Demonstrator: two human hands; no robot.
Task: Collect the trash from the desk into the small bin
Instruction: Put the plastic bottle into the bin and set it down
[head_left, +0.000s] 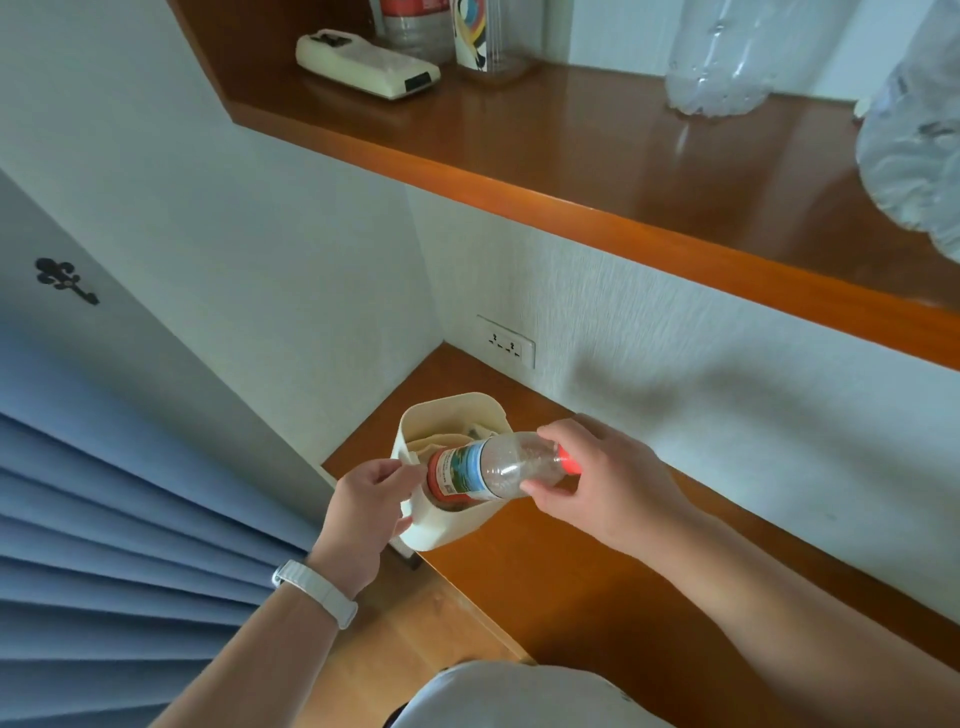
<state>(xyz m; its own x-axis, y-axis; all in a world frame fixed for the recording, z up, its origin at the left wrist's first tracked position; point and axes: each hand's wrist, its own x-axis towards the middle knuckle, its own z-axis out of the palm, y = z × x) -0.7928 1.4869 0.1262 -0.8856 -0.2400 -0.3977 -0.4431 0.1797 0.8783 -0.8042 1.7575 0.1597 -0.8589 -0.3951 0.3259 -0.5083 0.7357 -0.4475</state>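
A small cream bin (447, 525) stands at the left end of the wooden desk (597, 597), tilted a little. My left hand (369, 506) grips its near-left rim. My right hand (597, 483) holds an empty clear plastic bottle (498, 467) by its neck, near the red cap. The bottle lies almost level, its base and labelled end inside the bin's mouth. Crumpled pale paper shows inside the bin behind the bottle.
A wooden shelf (571, 171) runs above the desk with a cream device (369, 65), a patterned cup (475, 34) and large clear bottles (727, 57). A wall socket (506, 343) sits behind the bin. Blue curtain (104, 519) hangs at left.
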